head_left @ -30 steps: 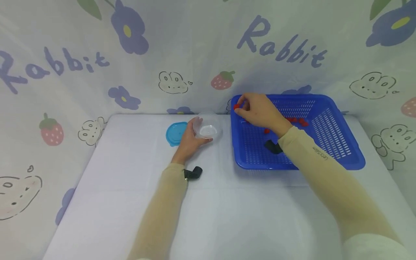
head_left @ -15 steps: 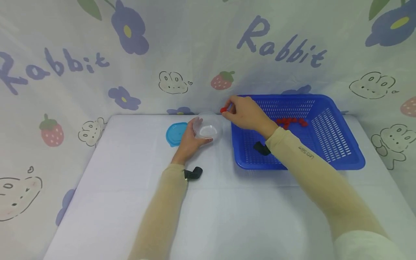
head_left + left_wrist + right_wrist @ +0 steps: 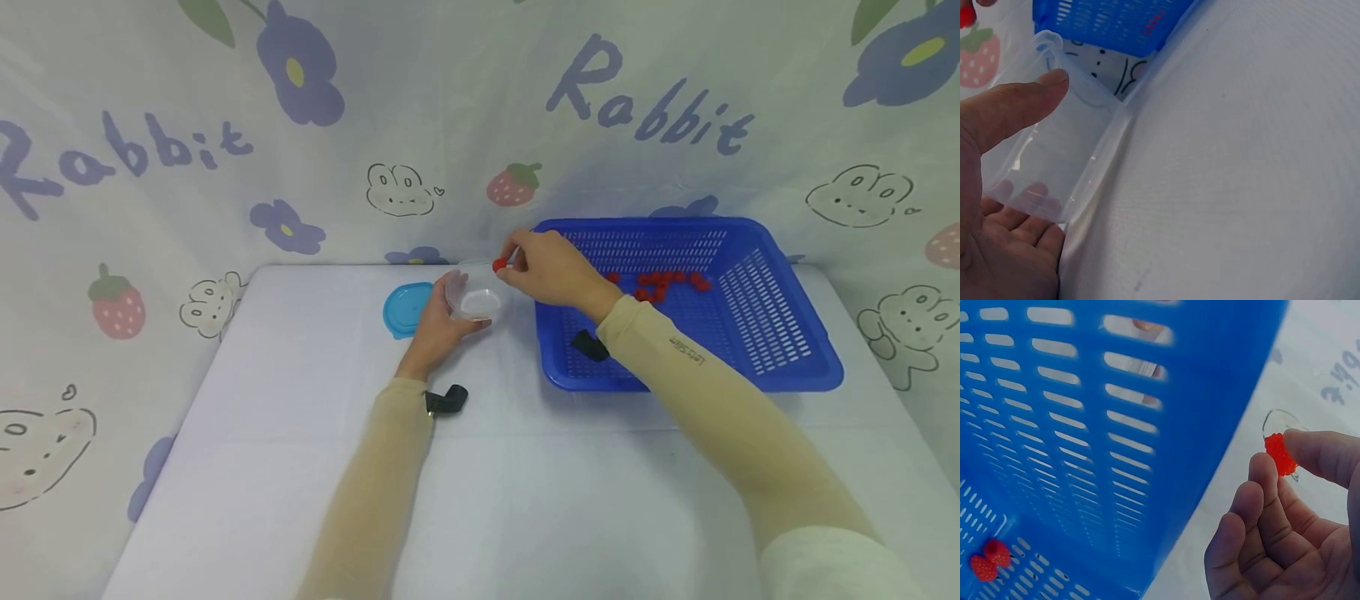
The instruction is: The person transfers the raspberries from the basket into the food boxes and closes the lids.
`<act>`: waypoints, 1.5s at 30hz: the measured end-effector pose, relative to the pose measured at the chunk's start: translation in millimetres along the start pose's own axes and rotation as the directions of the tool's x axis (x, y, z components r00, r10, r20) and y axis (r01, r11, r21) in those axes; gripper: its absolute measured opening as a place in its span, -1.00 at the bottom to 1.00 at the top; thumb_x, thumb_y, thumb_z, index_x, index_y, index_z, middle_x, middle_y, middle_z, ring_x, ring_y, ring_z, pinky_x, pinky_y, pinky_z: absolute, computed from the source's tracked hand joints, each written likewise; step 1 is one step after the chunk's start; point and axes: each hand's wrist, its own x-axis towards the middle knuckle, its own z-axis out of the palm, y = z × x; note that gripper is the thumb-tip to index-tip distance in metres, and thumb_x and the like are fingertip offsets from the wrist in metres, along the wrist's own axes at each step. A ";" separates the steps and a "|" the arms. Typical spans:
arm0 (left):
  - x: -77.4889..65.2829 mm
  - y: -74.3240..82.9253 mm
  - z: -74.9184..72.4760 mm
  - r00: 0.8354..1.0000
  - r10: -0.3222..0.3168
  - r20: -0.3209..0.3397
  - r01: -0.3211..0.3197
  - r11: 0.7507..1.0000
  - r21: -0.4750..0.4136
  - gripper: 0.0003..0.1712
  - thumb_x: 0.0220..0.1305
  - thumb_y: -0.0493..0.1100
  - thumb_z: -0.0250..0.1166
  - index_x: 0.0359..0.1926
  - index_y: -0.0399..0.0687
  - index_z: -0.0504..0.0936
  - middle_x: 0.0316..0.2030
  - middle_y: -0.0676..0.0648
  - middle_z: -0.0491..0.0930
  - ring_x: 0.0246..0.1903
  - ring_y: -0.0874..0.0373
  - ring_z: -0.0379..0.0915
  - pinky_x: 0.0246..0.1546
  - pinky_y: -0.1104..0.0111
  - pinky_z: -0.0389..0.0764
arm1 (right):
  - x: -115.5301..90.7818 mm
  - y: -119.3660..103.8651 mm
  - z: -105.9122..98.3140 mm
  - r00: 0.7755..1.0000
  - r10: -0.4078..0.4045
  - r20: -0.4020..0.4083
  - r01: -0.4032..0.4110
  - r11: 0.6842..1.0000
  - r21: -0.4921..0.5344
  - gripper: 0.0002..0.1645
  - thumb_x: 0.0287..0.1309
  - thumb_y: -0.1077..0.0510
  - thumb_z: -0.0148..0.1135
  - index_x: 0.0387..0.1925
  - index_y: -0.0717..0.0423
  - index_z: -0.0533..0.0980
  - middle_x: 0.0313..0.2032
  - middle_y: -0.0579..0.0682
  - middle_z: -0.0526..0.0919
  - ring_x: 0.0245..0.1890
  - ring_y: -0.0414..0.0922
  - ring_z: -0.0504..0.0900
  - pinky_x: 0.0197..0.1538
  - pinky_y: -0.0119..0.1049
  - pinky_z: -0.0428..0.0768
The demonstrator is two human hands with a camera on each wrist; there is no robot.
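- Red, bumpy, raspberry-shaped piece (image 3: pixel 1280 454): pinched between the thumb (image 3: pixel 1322 453) and opposing fingertips (image 3: pixel 1264 465) of the right hand (image 3: pixel 551 268). In the head view it appears at the right rear rim of the container; whether it touches the rim cannot be told.
- Right hand fingers: grasping the piece at the tips; the remaining fingers are bent, palm side visible in the right wrist view.
- Left hand (image 3: pixel 441 327): grasping the round, clear plastic container (image 3: pixel 480 302), thumb on the near side, fingers curving around the left side. The container mouth is open.
- Flat, bright blue lid (image 3: pixel 405 308): rests on the table just left of the container, partly covered by the left hand.
- Rectangular, blue plastic basket with slotted walls (image 3: pixel 660 223): stands right of the container, apart from it; the right wrist and sleeve extend over it.
- Further red raspberry-shaped pieces (image 3: pixel 663 282): lie inside the basket, mostly grouped toward the rear.
- Black angled fittings (image 3: pixel 447 400): one at each wrist.
- Beige sleeves (image 3: pixel 375 483): cover both forearms.
- Table with white cloth (image 3: pixel 262 392): supports lid and basket.
- White printed backdrop (image 3: pixel 450 100): hangs behind, showing rabbits, strawberries, purple flowers and "Rabbit" lettering.
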 end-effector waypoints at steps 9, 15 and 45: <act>0.1 -1.0 0.9 1.000 0.012 0.004 -0.011 1.000 -0.029 0.14 -0.20 0.02 0.55 0.36 0.10 0.05 0.28 0.09 0.26 0.30 0.21 0.06 0.29 0.16 0.13 | 6.3 -0.7 5.8 1.000 0.012 0.017 -0.012 1.000 -0.009 -0.73 0.14 0.00 0.21 -0.19 0.06 0.51 -0.47 -0.08 0.60 -0.50 -0.15 0.52 -0.40 -0.32 0.51; 1.6 -2.0 1.0 1.000 0.001 0.001 -0.001 1.000 -0.004 0.14 -0.20 0.07 0.54 0.36 0.13 0.05 0.28 0.13 0.26 0.29 0.21 0.07 0.27 0.15 0.17 | 10.5 -2.1 9.5 0.998 0.036 0.051 -0.034 0.998 -0.055 -0.73 0.14 -0.01 0.19 -0.18 0.05 0.50 -0.42 -0.07 0.60 -0.47 -0.13 0.52 -0.38 -0.31 0.52; 2.7 -3.8 0.3 1.000 -0.018 0.004 0.018 1.000 -0.004 0.14 -0.20 0.12 0.52 0.35 0.16 0.05 0.28 0.14 0.23 0.28 0.14 0.10 0.25 0.10 0.19 | 33.6 -33.9 2.6 0.980 0.113 0.163 -0.071 0.967 -0.243 -0.70 0.12 -0.03 0.18 -0.20 0.09 0.50 -0.32 -0.05 0.58 -0.34 -0.10 0.50 -0.30 -0.27 0.53</act>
